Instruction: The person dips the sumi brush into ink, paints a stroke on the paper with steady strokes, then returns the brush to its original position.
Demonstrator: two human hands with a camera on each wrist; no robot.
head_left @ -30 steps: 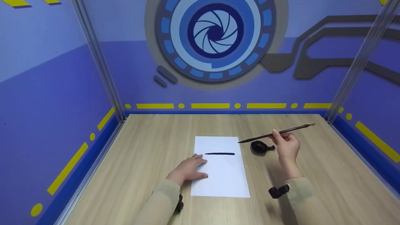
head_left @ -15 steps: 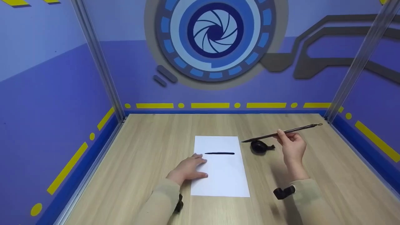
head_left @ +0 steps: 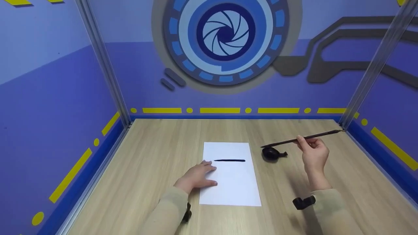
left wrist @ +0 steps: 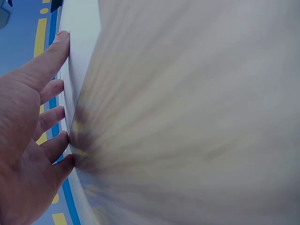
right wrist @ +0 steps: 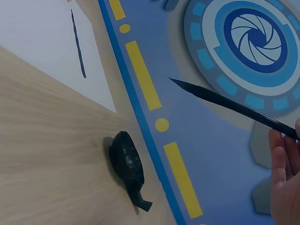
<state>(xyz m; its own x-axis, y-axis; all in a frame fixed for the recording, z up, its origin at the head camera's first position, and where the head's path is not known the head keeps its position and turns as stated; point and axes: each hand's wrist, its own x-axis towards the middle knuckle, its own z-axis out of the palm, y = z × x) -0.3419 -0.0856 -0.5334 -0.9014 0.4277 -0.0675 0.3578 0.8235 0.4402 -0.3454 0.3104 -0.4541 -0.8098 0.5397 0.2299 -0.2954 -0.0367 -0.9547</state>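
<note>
A sheet of white paper (head_left: 230, 186) lies on the table with one black horizontal stroke (head_left: 229, 160) across its upper half. My left hand (head_left: 197, 176) rests on the paper's left edge, fingers spread; the left wrist view shows its fingertips (left wrist: 61, 37) against the sheet. Raised on the right, my right hand (head_left: 314, 155) pinches a dark writing brush (head_left: 284, 142) by its shaft. The brush tilts, its black pointed tip (right wrist: 185, 86) to the left and its hanging loop to the right. Below the tip stands a small black ink dish (head_left: 270, 154) with a short handle.
The wooden table (head_left: 156, 147) is enclosed by blue panels (head_left: 49, 130) at the back and both sides, with metal posts (head_left: 104, 62) at the corners. Each wrist carries a black camera mount (head_left: 303, 202).
My right hand has moved to the right with the brush, bringing the tip from the paper's upper right edge to above the ink dish. My left hand has stayed in place.
</note>
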